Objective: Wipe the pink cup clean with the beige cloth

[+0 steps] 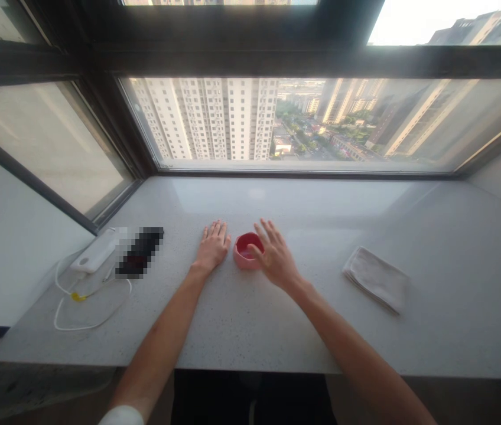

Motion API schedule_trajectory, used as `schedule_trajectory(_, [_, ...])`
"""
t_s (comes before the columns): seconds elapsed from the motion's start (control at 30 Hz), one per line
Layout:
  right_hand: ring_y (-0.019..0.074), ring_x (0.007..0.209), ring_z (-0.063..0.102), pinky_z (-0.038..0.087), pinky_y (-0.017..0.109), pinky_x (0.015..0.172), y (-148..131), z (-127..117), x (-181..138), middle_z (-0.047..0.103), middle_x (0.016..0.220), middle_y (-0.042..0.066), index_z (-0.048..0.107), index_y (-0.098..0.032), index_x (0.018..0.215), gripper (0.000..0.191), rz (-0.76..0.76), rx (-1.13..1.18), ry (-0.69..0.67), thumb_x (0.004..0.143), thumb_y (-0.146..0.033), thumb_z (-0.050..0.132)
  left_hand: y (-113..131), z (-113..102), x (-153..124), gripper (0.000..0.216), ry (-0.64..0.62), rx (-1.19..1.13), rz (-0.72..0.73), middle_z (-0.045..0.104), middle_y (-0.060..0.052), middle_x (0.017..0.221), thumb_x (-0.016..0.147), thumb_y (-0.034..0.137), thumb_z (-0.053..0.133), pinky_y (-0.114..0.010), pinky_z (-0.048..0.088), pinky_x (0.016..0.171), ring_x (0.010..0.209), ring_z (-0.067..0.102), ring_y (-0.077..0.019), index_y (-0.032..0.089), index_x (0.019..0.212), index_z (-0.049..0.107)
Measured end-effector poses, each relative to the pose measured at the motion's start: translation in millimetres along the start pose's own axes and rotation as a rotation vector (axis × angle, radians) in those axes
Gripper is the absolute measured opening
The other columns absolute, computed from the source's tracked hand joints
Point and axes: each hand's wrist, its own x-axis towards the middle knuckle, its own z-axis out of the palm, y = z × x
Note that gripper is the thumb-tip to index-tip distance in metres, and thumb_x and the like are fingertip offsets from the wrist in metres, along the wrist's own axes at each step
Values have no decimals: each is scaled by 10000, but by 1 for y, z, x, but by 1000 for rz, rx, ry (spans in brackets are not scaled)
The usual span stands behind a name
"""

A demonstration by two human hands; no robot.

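The bowl (244, 256) sits near the middle of the surface (277, 336), about midway between its near and far edges. The left hand (213, 247) lies palm down just beside the bowl, fingers slightly apart, holding nothing. The right hand (276, 254) is at the bowl's right rim, fingers spread wide, thumb over the opening; whether it touches cannot be told. The folded cloth (377, 280) lies toward the right edge; the white device (95, 251), cable (73, 329) and a pixelated dark object (139, 254) lie toward the left edge.

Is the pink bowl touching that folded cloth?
Apart. The head view plainly shows a stretch of pale counter between the pink bowl and the folded cloth.
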Motion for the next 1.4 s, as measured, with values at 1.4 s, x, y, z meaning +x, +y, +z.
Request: schedule_trajectory(1.4, [432, 1722, 210, 201, 752, 1345, 51, -8, -54, 324, 1817, 218, 373, -20, 1716, 663, 413, -240, -174, 1153, -353, 262, 1, 2, 0, 659, 21, -6, 3, 320, -160, 1828, 1135, 384, 306, -520, 186, 1436, 1725, 286, -294, 98, 1721, 399])
